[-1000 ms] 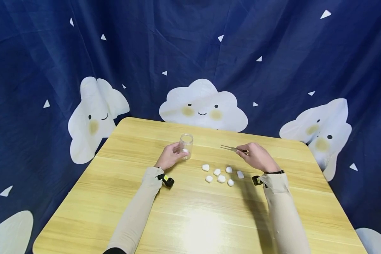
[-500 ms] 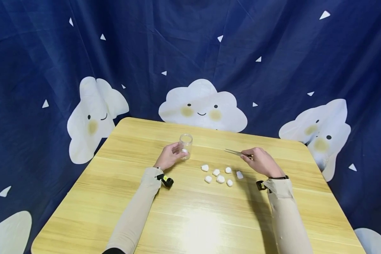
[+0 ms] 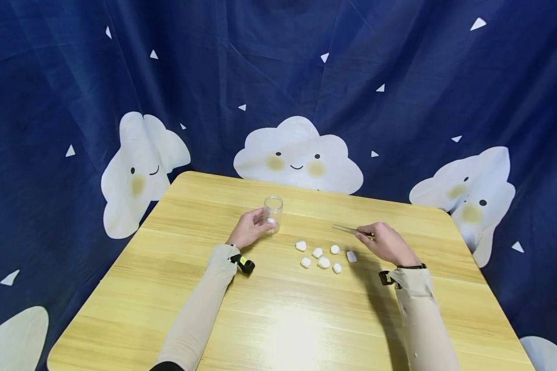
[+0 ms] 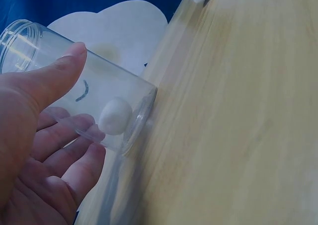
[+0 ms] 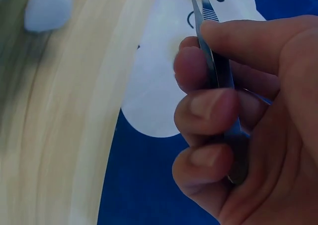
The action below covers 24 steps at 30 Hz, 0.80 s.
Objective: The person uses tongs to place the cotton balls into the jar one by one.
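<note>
Six cotton balls (image 3: 321,256) lying on wood table (image 3: 278,319) w/ blue cloud curtain (image 3: 297,159) hanging behind; left hand (image 3: 248,229) gripping jar (image 3: 273,213), right hand (image 3: 387,243) pinching tweezers (image 3: 350,230).

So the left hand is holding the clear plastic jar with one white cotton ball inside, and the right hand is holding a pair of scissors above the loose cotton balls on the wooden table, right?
Not quite: the right hand holds slim metal tweezers, not scissors, as the right wrist view shows. The rest stands: the left hand holds the clear plastic jar with one white cotton ball inside, and loose cotton balls lie on the wooden table.
</note>
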Available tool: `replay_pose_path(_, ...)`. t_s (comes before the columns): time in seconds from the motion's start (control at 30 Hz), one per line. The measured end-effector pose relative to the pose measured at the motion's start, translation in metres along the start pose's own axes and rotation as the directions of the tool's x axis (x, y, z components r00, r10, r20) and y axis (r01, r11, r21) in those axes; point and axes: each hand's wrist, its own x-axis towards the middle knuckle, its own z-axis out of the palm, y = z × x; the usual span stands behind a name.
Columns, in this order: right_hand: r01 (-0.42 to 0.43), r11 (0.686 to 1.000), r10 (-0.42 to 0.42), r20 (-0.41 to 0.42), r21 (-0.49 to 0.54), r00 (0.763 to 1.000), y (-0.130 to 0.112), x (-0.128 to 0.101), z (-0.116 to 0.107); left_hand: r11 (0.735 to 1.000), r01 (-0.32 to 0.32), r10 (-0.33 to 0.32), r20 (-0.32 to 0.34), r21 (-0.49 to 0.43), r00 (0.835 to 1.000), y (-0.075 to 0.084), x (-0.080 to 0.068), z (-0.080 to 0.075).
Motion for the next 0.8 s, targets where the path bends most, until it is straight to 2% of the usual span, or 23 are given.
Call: replay_pose_path(0.8, 0.013, 1.0, -0.014, 0.054, 0.025, 0.998, 0.017, -0.017, 0.014, 1.0, 0.002, -0.002, -0.004, -0.001, 1.0, 0.002, -0.001, 0.0)
